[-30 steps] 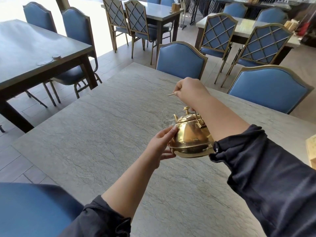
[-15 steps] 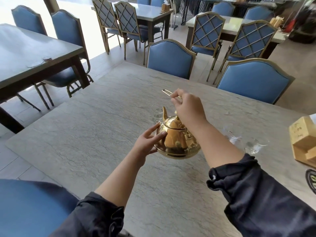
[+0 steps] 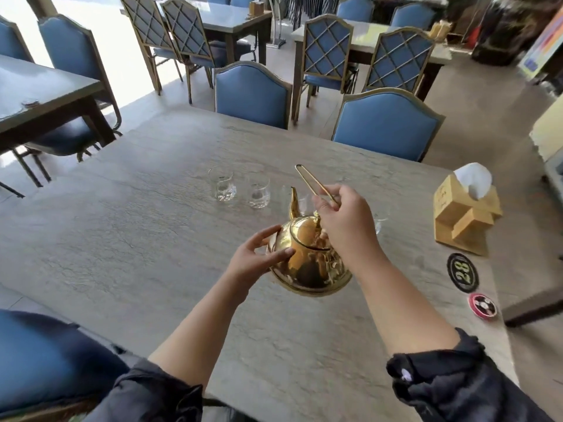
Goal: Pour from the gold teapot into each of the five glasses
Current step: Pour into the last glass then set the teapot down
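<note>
The gold teapot (image 3: 307, 263) hangs above the grey stone table (image 3: 122, 239), tipped so its spout (image 3: 294, 204) points away from me. My right hand (image 3: 344, 223) grips the thin gold wire handle (image 3: 310, 181) above the lid. My left hand (image 3: 259, 258) steadies the pot's left side with fingers and thumb. Two clear glasses (image 3: 224, 185) (image 3: 259, 190) stand side by side beyond the spout to the left. A third glass (image 3: 300, 201) shows right behind the spout. Another glass (image 3: 380, 219) peeks out past my right wrist.
A wooden tissue box (image 3: 463, 214) with white tissue stands at the table's right edge, with a round number 28 sticker (image 3: 462, 272) and a red sticker (image 3: 483, 305) nearby. Blue chairs (image 3: 253, 95) (image 3: 385, 123) line the far side. Other tables stand beyond.
The view has swung right and down, bringing the row of glasses into sight. The teapot stays in both hands and has turned so its spout now points toward the glasses.
</note>
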Demonstrator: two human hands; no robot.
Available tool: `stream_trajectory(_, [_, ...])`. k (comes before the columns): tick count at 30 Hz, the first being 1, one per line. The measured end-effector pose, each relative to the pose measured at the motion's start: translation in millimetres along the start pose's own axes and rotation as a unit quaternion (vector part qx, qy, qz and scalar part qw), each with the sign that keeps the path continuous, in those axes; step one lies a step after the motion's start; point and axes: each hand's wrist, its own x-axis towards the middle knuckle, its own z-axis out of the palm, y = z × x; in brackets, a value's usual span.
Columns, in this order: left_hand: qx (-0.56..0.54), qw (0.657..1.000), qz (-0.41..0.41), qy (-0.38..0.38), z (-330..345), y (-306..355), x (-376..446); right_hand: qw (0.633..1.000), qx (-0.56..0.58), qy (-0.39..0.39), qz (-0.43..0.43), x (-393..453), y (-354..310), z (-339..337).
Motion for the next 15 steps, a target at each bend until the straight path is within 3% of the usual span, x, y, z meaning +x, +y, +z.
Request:
stream_trajectory(7, [0.049, 0.997, -0.008, -0.052, 110.2, -26.1, 2.7, 0.987, 0.100, 0.074, 0.100, -31.4, 63.4, -86.3])
stream_trajectory(15, [0.035, 0.996, -0.042, -0.075, 195.0, -57.9, 13.7, 0.978, 0.115, 0.120, 0.125, -53.8, 118.1, -140.5])
